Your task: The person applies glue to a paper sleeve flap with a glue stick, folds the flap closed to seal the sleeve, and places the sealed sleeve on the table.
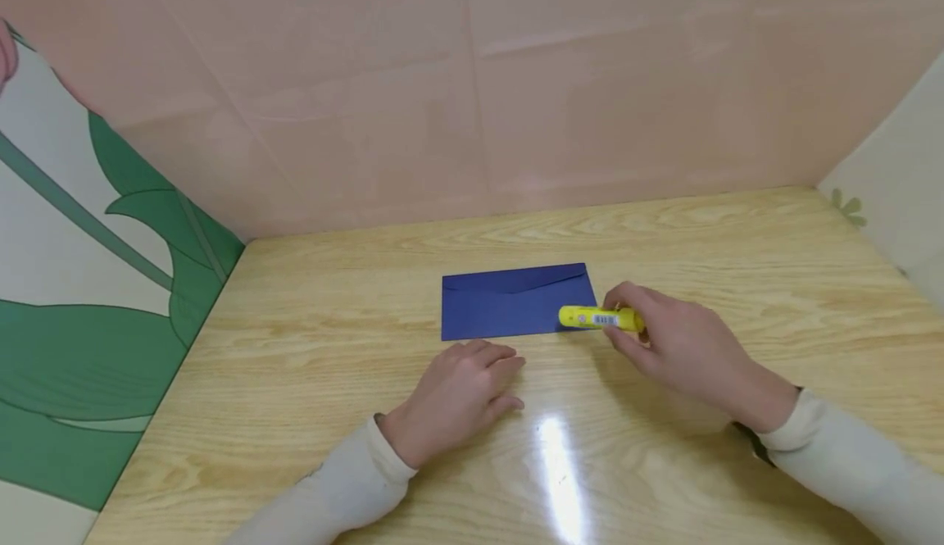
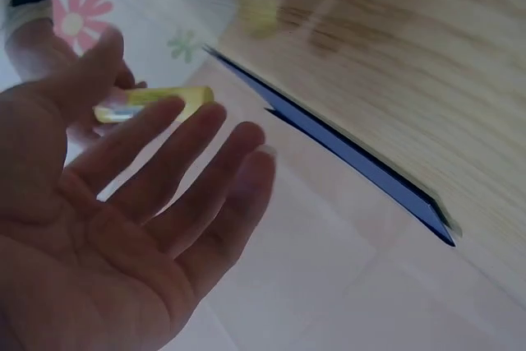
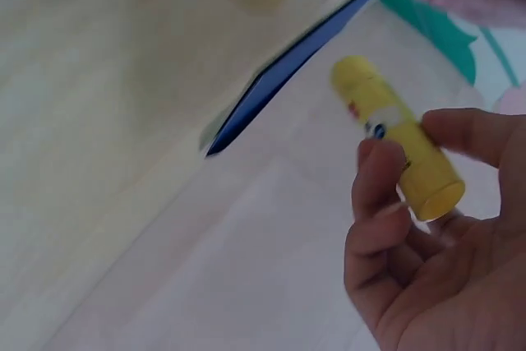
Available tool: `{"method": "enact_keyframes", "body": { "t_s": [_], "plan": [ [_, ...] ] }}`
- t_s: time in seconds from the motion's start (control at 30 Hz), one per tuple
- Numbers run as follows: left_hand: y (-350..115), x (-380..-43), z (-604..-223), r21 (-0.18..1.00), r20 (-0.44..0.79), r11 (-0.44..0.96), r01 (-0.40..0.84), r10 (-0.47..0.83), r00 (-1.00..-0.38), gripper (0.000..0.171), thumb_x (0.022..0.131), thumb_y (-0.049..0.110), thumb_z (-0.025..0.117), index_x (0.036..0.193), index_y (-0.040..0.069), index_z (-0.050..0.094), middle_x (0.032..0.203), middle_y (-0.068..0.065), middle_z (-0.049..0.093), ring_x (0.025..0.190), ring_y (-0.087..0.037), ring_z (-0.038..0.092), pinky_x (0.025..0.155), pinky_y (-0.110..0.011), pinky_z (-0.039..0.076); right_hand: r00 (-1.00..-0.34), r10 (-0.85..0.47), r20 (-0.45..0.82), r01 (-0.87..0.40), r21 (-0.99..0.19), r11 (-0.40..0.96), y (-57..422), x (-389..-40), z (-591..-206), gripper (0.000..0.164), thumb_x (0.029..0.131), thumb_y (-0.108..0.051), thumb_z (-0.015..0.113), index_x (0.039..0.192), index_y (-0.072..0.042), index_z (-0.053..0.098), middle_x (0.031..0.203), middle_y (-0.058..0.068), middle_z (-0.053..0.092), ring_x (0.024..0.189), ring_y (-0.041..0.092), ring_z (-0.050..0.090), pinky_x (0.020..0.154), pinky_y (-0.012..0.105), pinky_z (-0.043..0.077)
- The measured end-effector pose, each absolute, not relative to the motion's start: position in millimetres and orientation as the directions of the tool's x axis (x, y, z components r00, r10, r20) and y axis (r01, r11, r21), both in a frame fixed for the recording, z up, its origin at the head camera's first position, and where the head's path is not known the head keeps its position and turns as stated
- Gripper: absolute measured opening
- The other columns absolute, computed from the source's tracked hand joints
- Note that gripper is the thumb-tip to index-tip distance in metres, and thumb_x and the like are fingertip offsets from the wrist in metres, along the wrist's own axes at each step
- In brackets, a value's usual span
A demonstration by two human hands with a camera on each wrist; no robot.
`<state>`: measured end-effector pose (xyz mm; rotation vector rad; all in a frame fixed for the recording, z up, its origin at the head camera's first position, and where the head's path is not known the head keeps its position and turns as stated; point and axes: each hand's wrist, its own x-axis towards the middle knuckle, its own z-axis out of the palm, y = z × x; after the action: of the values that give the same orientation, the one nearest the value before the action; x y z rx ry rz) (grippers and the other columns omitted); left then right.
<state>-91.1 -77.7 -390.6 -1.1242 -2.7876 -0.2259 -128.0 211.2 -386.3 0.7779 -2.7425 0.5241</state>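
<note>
A dark blue envelope (image 1: 509, 307) lies on the wooden table with its flap edge at the far side. My right hand (image 1: 682, 344) pinches a yellow glue stick (image 1: 590, 317) between thumb and fingers, over the envelope's right end. In the right wrist view the glue stick (image 3: 399, 137) shows a small printed picture and a round end. Just in front of the envelope's near edge is my left hand (image 1: 468, 393), holding nothing. Its fingers (image 2: 197, 154) are spread and slightly bent in the left wrist view.
The wooden table (image 1: 310, 307) extends around the envelope. A pinkish wall covering (image 1: 472, 102) rises behind its far edge. Green leaf-patterned covering (image 1: 88, 356) stands along the left, and a pale panel (image 1: 900, 168) along the right.
</note>
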Motion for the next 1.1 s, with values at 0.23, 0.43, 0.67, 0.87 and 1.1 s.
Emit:
{"method": "enact_keyframes", "body": {
  "t_s": [0.23, 0.43, 0.67, 0.87, 1.1],
  "plan": [
    [-78.8, -89.8, -394.1, 0.034, 0.099, 0.719, 0.694, 0.689, -0.718, 0.052, 0.085, 0.051, 0.073, 0.125, 0.018, 0.069, 0.131, 0.000, 0.067, 0.119, -0.019, 0.063, 0.097, -0.038, 0.054, -0.834, -0.375, 0.404, -0.477, -0.187, 0.859, 225.9, -141.6, -388.8, 0.027, 0.083, -0.022, 0.072, 0.108, -0.018, 0.062, 0.086, 0.004, 0.067, 0.041, 0.006, 0.026, 0.037, 0.021, 0.021],
    [-78.1, -89.3, -393.3, 0.026, 0.040, 0.720, 0.693, 0.692, -0.721, 0.054, 0.084, 0.052, 0.073, 0.126, 0.020, 0.068, 0.134, 0.000, 0.065, 0.121, -0.019, 0.061, 0.096, -0.038, 0.054, -0.801, -0.417, 0.428, -0.498, -0.093, 0.862, 228.7, -145.4, -395.6, 0.028, 0.079, -0.019, 0.075, 0.106, -0.019, 0.068, 0.083, 0.004, 0.065, 0.042, 0.005, 0.031, 0.037, 0.019, 0.020],
    [-77.4, -88.3, -393.9, -0.008, -0.012, 0.711, 0.703, 0.703, -0.711, 0.050, 0.085, 0.051, 0.072, 0.126, 0.021, 0.068, 0.132, 0.001, 0.066, 0.119, -0.019, 0.062, 0.095, -0.039, 0.054, -0.824, -0.475, 0.309, -0.519, -0.074, 0.852, 224.5, -142.3, -397.2, 0.042, 0.073, -0.017, 0.085, 0.113, -0.020, 0.073, 0.083, 0.004, 0.066, 0.050, 0.008, 0.050, 0.038, 0.021, 0.029],
    [-76.3, -87.3, -394.2, -0.020, -0.045, 0.704, 0.710, 0.709, -0.704, 0.045, 0.086, 0.051, 0.071, 0.121, 0.022, 0.071, 0.130, 0.001, 0.067, 0.115, -0.019, 0.064, 0.091, -0.038, 0.056, -0.849, -0.507, 0.150, -0.524, -0.108, 0.845, 225.0, -146.9, -396.9, 0.044, 0.077, -0.019, 0.085, 0.119, -0.018, 0.071, 0.086, 0.007, 0.069, 0.056, 0.014, 0.056, 0.041, 0.026, 0.037],
    [-74.9, -86.9, -396.9, -0.045, -0.038, 0.690, 0.722, 0.721, -0.692, 0.043, 0.086, 0.051, 0.070, 0.118, 0.022, 0.071, 0.129, 0.001, 0.067, 0.113, -0.019, 0.064, 0.089, -0.036, 0.056, -0.855, -0.515, 0.061, -0.518, -0.139, 0.844, 224.0, -156.6, -399.0, 0.038, 0.080, -0.015, 0.083, 0.116, -0.021, 0.073, 0.082, 0.003, 0.067, 0.054, 0.010, 0.050, 0.041, 0.023, 0.034]
  ]
}}
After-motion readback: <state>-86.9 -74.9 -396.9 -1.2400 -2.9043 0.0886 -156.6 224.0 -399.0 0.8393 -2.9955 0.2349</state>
